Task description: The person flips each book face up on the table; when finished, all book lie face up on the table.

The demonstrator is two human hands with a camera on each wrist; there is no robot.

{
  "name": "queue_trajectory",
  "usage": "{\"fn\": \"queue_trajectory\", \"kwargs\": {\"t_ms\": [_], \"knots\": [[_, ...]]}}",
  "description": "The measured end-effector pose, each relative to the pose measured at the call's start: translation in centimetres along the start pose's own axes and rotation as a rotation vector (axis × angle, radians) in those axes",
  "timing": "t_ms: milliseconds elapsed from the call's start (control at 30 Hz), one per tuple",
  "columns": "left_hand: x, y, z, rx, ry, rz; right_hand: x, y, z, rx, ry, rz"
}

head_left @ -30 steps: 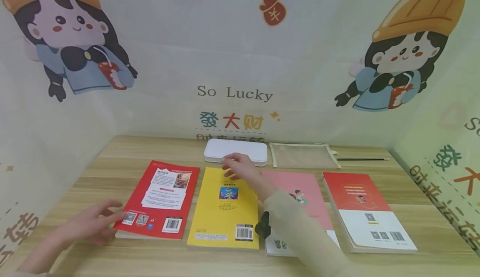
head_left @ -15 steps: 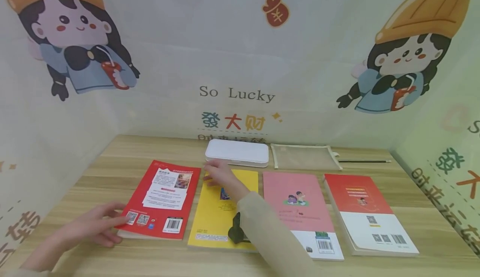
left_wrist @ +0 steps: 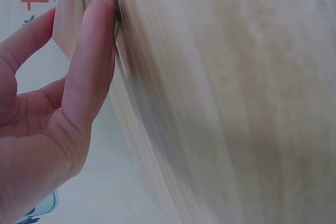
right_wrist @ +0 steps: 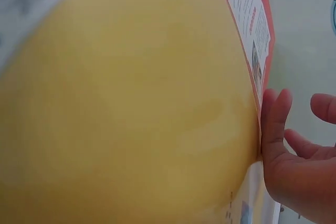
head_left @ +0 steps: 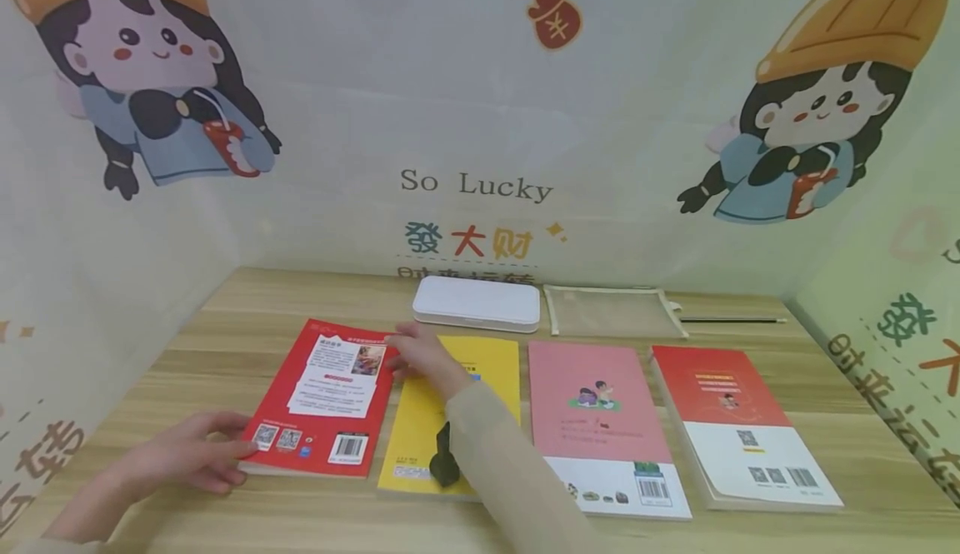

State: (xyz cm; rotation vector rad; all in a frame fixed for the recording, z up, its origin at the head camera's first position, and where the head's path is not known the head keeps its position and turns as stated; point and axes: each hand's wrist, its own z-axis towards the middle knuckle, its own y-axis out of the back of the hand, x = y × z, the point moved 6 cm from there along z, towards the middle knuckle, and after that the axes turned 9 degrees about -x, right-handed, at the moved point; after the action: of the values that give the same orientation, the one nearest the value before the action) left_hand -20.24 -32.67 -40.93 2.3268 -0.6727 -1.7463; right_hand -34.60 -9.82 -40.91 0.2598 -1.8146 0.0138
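Observation:
A red paperback book (head_left: 341,400) lies back cover up at the left of the row. My left hand (head_left: 187,454) is at its lower left corner, fingertips touching the edge; in the left wrist view one straight finger (left_wrist: 92,51) rests along the book's side, close over the table. My right hand (head_left: 427,358) reaches to the red book's upper right corner, fingers lightly bent at its edge. Beneath that hand and forearm lies a yellow book (head_left: 412,454), partly covered by the sleeve. In the right wrist view the yellow cover (right_wrist: 136,98) fills most of the picture, the hand beyond it.
Right of the yellow book lie a pink-and-white book (head_left: 592,404) and a red-and-white book (head_left: 750,429). Behind them are a white case (head_left: 476,302), a sheer zip pouch (head_left: 615,312) and a thin dark pencil-like stick (head_left: 735,320). A printed cloth (head_left: 480,104) hangs behind the wooden table.
My right hand has moved left across the yellow book to the red book's upper right corner, uncovering the pink book. My left hand has come closer against the red book's lower left corner.

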Motion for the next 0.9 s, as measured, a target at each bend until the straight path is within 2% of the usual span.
{"fn": "queue_trajectory", "kwargs": {"t_ms": [133,367,467,600,767,900], "knots": [[0.1,0.0,0.2,-0.007,-0.001,0.008,-0.1,0.3,0.1,0.004,-0.024,-0.048],[0.4,0.1,0.6,-0.025,-0.028,0.022,0.0,0.3,0.0,0.072,-0.018,-0.126],[0.4,0.0,0.6,-0.040,-0.030,0.028,-0.1,0.3,-0.1,0.079,-0.011,-0.133],[0.3,-0.1,0.5,-0.058,-0.017,0.046,-0.2,0.6,0.0,0.047,0.003,-0.102],[0.5,-0.1,0.6,-0.056,-0.029,0.044,0.6,1.1,0.3,-0.009,0.084,-0.087],[0.5,0.1,0.8,-0.056,-0.049,0.035,1.7,1.3,0.3,0.001,0.154,-0.017]]}}
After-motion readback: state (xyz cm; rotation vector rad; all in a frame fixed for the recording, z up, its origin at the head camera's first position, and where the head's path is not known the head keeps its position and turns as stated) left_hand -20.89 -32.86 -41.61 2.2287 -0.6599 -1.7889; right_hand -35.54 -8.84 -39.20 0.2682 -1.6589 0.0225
